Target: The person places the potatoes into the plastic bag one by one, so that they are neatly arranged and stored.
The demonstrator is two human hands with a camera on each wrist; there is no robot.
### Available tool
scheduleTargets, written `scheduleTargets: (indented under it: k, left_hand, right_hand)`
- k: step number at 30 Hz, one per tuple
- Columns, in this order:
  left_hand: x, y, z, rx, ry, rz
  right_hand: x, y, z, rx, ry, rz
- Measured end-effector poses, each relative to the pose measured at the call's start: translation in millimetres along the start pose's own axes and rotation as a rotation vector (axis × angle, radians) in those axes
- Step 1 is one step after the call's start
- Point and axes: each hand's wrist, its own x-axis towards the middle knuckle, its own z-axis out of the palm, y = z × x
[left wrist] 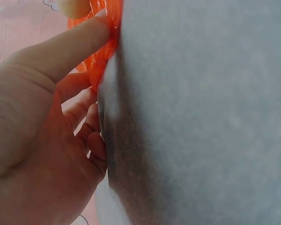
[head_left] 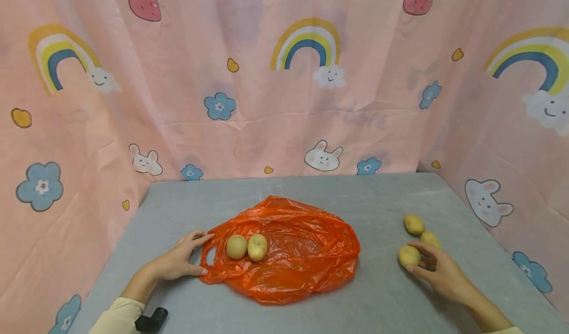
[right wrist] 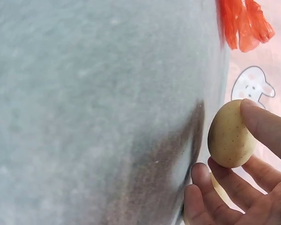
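Observation:
An orange-red plastic bag [head_left: 306,260] lies spread flat on the grey table, with two potatoes [head_left: 257,247] side by side near its left end. At that end my left hand [head_left: 180,259] rests with thumb and fingers spread apart, fingertips touching the bag's edge on either side of the handle hole. The left wrist view shows the thumb [left wrist: 79,47] laid against the plastic. On the right, my right hand [head_left: 444,274] pinches a potato [right wrist: 232,133] between thumb and fingers, close over the table. Two more potatoes [head_left: 414,224] lie just beyond it, one partly hidden by the hand.
The grey table [head_left: 378,304] extends around the bag. A pink patterned curtain [head_left: 249,141] hangs along the back and both sides. At the left wrist there is a black strap piece [head_left: 152,320].

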Motion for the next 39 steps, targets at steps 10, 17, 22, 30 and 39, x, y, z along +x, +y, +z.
scheduleTargets:
  k: [10, 17, 22, 30, 39]
  left_hand:
    - [1.0, -2.3, 1.2, 0.002, 0.007, 0.005]
    - [0.0, -3.2, 0.5, 0.003, 0.010, 0.015]
    - [0.4, -3.5, 1.0, -0.003, 0.009, 0.018]
    - [1.1, -3.5, 1.2, 0.007, 0.007, 0.028]
    - [0.8, -1.4, -0.1, 0.020, 0.015, 0.039]
  right_hand:
    - [1.4, -7.7, -2.3, 0.015, 0.006, -0.048]
    - [5.2, -18.6, -3.4, 0.080, 0.028, -0.099]
    - [10.6, -30.6, -4.6, 0.143, -0.002, -0.122]
    - [18.5, -55.4, -5.0, 0.113, -0.021, -0.144]
    - [26.0, -82.7, -2.4, 0.133, -0.068, -0.098]
